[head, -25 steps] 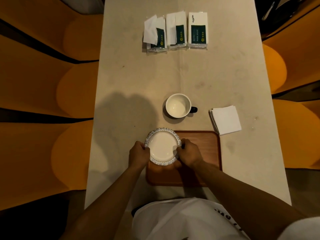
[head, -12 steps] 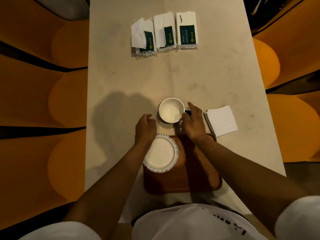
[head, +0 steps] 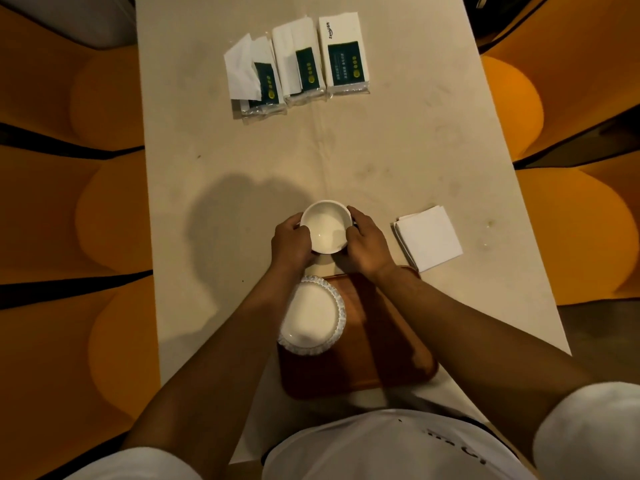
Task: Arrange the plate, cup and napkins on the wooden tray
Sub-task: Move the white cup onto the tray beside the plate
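A white cup point(head: 325, 227) is lifted a little off the table just beyond the wooden tray point(head: 374, 344). My left hand point(head: 290, 242) grips its left side and my right hand point(head: 367, 242) grips its right side, hiding the handle. A white plate point(head: 311, 318) with a ruffled rim lies on the tray's left part, overhanging the left edge. A stack of folded white napkins point(head: 429, 237) rests on the table to the right of the cup, off the tray.
Three tissue packs point(head: 298, 64) lie in a row at the far end of the beige table point(head: 398, 150). Orange seats point(head: 104, 220) line both long sides. The table's near edge runs just behind the tray.
Both hands let go of the plate on the tray, moved forward to the cup and closed on it from both sides. The cup has come slightly off the table.
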### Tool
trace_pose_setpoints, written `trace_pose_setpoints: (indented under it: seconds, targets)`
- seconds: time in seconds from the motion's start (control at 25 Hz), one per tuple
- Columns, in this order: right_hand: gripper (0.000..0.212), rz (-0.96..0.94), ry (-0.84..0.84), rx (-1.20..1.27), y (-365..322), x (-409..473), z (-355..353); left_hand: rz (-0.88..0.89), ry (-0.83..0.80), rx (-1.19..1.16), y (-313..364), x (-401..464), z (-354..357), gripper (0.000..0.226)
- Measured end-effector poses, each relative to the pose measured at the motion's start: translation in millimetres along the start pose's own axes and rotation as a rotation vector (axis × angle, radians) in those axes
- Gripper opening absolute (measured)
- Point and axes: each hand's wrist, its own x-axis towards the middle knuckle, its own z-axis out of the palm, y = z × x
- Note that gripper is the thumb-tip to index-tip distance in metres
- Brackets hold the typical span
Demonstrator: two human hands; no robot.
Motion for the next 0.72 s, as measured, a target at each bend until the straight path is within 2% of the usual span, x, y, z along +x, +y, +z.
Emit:
trace_pose_setpoints:
  seconds: [0.12,0.24,0.44,0.56,0.72]
  targets:
    - [0.043,-0.03,0.008,0.028,-5,-19,-18,0.038,-0.018,0.023,-2,-19,2,0.046]
    - [0.042,-0.074,-0.012,-0.028,2,-48,-47,0.067,-0.103,0.023,-19,-42,6,0.041]
    - [0.047,0.012,0.013,-0.057,39,-95,-79,0.048,-0.206,-0.045,-63,-86,24,0.031]
    - [0.042,0.031,-0.006,-0.131,57,-110,-87,0.043,-0.213,0.023,-77,-98,36,0.033]
    - [0.046,0.035,0.005,-0.163,67,-113,-91,0.032,-0.204,0.085,-86,-99,51,0.034]
